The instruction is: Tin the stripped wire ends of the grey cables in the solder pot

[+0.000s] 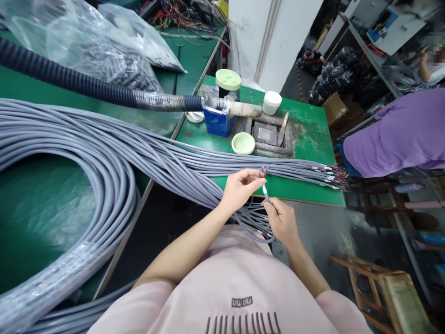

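Note:
Between my two hands is the end of a grey cable (266,196), with a white sleeve near its tip and thin coloured wires (264,170) fanning out above. My right hand (282,219) is closed around the cable just below the white sleeve. My left hand (242,185) pinches at the coloured wires with thumb and fingers. Behind my hands, a bundle of grey cables (194,160) runs along the green table, its stripped ends (333,175) gathered at the right. More loose cable ends (259,222) hang in front of my body, below my hands.
A solder pot (267,133) is set in the table (313,134), with a scraper (283,130) on its rim. Around it are a pale green bowl (243,143), a white tub (271,102), a blue box (218,121) and a ribbed hose (104,93). A person in purple (399,132) stands at right.

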Action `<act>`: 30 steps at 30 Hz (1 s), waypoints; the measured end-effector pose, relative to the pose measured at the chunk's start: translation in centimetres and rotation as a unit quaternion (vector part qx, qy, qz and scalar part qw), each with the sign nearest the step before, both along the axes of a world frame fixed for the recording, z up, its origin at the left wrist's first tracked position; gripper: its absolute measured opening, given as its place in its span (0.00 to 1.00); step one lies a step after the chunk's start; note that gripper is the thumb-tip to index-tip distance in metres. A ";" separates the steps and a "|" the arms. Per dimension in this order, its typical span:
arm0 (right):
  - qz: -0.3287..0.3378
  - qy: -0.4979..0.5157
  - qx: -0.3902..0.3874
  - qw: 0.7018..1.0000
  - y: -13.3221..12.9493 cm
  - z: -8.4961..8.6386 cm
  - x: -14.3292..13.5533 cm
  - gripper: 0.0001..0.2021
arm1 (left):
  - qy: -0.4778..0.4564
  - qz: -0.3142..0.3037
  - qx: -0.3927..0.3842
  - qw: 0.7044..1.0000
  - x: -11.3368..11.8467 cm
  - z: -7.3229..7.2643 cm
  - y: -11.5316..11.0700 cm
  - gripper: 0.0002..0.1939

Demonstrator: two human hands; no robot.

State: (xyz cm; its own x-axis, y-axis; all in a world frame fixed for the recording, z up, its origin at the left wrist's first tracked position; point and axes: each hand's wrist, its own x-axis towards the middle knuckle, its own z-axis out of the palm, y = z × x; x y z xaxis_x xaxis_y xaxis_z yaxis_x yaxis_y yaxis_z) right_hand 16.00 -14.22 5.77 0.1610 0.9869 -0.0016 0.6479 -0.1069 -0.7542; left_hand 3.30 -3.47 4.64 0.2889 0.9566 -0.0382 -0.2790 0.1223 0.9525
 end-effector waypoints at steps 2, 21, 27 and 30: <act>0.002 -0.005 0.003 1.000 0.0 0.0 0.0 0.15 | 0.003 -0.008 -0.005 1.000 0.0 0.1 0.2 0.12; -0.002 0.013 0.001 1.000 0.3 -0.1 0.2 0.17 | -0.021 -0.010 -0.010 1.000 0.1 -0.1 0.5 0.11; 0.007 0.005 0.007 1.000 0.4 0.0 0.1 0.17 | 0.000 -0.030 0.003 1.000 -0.1 0.1 1.1 0.12; 0.003 0.028 0.000 1.000 0.5 0.0 0.2 0.17 | -0.008 -0.037 -0.011 0.999 0.0 0.0 1.2 0.12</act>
State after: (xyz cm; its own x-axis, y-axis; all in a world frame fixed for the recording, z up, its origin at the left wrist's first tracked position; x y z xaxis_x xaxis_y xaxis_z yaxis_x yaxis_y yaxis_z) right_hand 16.17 -13.75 5.77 0.1545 0.9879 -0.0107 0.6056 -0.1032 -0.7891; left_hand 3.28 -2.31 4.69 0.3587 0.9319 -0.0536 -0.2830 0.1633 0.9451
